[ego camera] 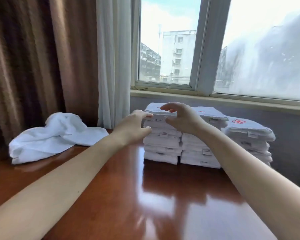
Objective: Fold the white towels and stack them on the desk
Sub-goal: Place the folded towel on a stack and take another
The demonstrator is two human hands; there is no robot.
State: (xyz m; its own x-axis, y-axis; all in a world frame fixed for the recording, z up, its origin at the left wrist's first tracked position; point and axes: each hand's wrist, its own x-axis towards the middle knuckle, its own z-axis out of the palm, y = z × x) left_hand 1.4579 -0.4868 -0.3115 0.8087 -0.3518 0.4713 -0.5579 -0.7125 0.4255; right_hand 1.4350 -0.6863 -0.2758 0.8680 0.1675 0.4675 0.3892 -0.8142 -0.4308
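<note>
Three stacks of folded white towels stand side by side at the back of the glossy wooden desk (163, 196): a left stack (161, 144), a middle stack (200, 153) and a lower right stack (249, 135) with a red emblem on top. My left hand (133, 126) hovers at the left stack's upper left corner, fingers loosely spread, holding nothing. Just in front of that stack's top, my right hand (182, 117) is held with relaxed curved fingers, also holding nothing. A crumpled unfolded white towel (54, 135) lies at the desk's far left.
Brown curtains (33, 66) and a sheer white curtain (113, 66) hang behind the desk at left. A window sill (215, 99) runs just above and behind the stacks. Bare desk surface stretches between me and the towels.
</note>
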